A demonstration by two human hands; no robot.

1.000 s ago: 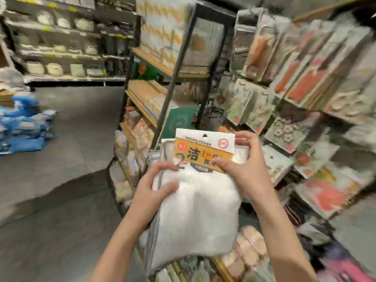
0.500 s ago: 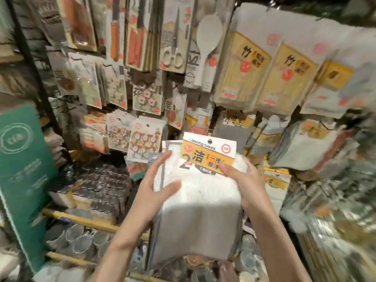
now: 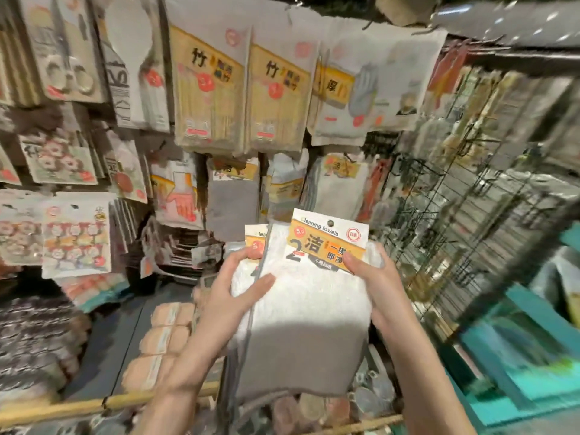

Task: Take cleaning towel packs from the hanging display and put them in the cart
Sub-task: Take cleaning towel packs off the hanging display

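Note:
I hold white cleaning towel packs (image 3: 307, 312) in front of me, low in the middle of the view. The front pack has a white and orange header card; a second pack's card (image 3: 255, 237) peeks out behind it on the left. My left hand (image 3: 232, 296) grips the left edge, thumb across the front. On the right edge, my right hand (image 3: 373, 284) pinches the pack with its thumb on the header card. More towel packs (image 3: 340, 189) hang on the display straight ahead. No cart is plainly in view.
The hanging display is crowded with packaged goods: bamboo items (image 3: 207, 89), scissors (image 3: 66, 58), a rice paddle (image 3: 131, 42), floral packs (image 3: 75, 237). A black wire grid rack (image 3: 455, 221) stands at the right, with teal shapes (image 3: 518, 356) below it. A low shelf with a wooden edge (image 3: 94, 406) holds goods.
The view has swung right from the aisle and shelving to the hanging display and wire rack. Both hands keep hold of the packs; a second header card now shows at the left.

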